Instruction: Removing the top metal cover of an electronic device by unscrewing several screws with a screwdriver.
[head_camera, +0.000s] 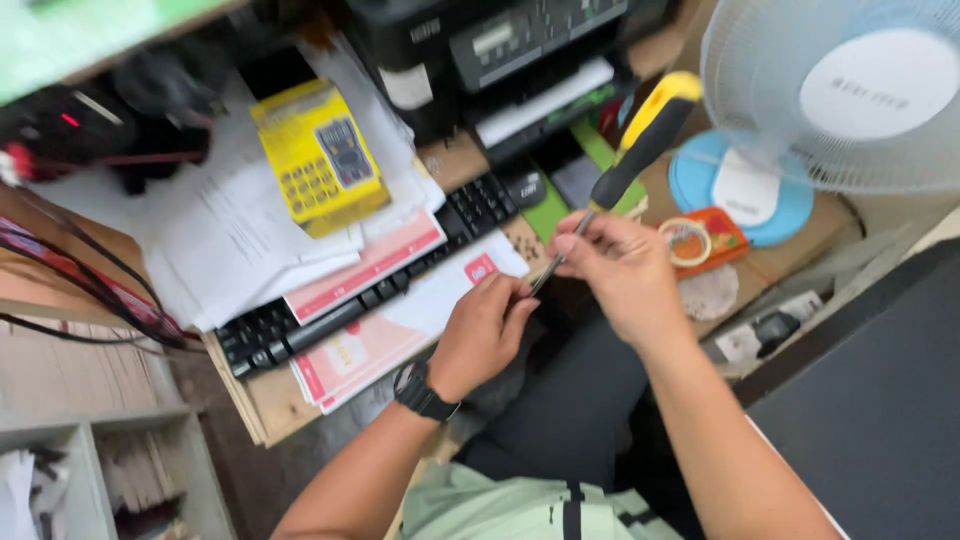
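Observation:
My right hand (622, 272) grips the metal shaft of a screwdriver with a yellow and black handle (648, 136), which points up and away toward the fan. My left hand (483, 330), with a black watch on the wrist, pinches the tip end of the shaft (548, 272); whether it holds some small part there I cannot tell. Both hands meet above my lap, in front of the desk edge.
A black keyboard (330, 318) lies on the wooden desk under papers and a yellow boxed calculator (320, 155). A black printer (500, 50) stands behind. A white and blue fan (850, 95), a tape roll (685, 240) and an orange tin sit at right. Cables hang at left.

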